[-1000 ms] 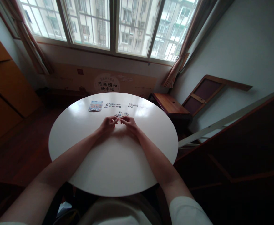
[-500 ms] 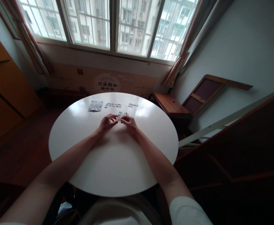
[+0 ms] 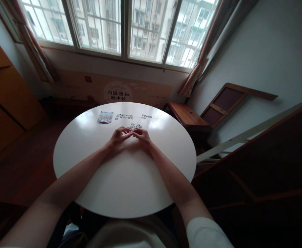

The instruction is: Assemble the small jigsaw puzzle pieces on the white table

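Fingers of the left hand (image 3: 118, 136), spread a little half a second ago, draw back in to meet the tips of the right hand (image 3: 142, 135), just short of the loose heap of small pieces (image 3: 134, 126) on the round white table (image 3: 89, 165). Both hands pinch narrow (whether a piece sits between the tips is too small to tell), so the handling stays at the same spot. Further pieces (image 3: 124, 116) and a printed packet (image 3: 105, 117) lie beyond, apart from both hands.

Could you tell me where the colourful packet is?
In the head view, the colourful packet lies at the far side of the table, left of the loose pieces, beyond the left hand.
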Tool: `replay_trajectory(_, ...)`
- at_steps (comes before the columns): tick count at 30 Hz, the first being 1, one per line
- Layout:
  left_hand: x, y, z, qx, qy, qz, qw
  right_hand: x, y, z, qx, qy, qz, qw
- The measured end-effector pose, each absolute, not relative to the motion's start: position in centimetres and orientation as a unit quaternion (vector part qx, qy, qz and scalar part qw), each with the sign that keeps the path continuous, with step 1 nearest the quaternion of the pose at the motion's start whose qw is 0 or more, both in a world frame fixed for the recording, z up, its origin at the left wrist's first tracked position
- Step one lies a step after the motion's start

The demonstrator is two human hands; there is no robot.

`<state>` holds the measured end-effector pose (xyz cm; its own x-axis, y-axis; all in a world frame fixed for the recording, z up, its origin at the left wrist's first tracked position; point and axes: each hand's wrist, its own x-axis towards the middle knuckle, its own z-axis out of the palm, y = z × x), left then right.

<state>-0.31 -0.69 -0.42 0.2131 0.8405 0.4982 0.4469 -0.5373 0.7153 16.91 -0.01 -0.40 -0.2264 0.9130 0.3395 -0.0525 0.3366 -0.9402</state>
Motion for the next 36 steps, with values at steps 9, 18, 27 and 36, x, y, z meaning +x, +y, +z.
replay_trajectory(9,-1.8,-0.1,-0.2,0.732,0.541,0.405,0.089,16.9,0.5,-1.1,-0.369,-0.626,0.454,0.516)
replay_trajectory(18,-2.6,-0.1,-0.1,0.700,0.654,0.289,0.010,16.9,0.4,-1.2,-0.375,-0.630,0.447,0.512)
replay_trajectory(27,-1.6,-1.5,1.1,0.756,0.590,0.278,-0.057,17.0,0.5,-1.3,-0.372,-0.637,0.440,0.511)
replay_trajectory(36,-1.9,-1.4,1.2,0.758,0.599,0.257,-0.035,17.0,0.5,-1.4,-0.375,-0.636,0.440,0.512)
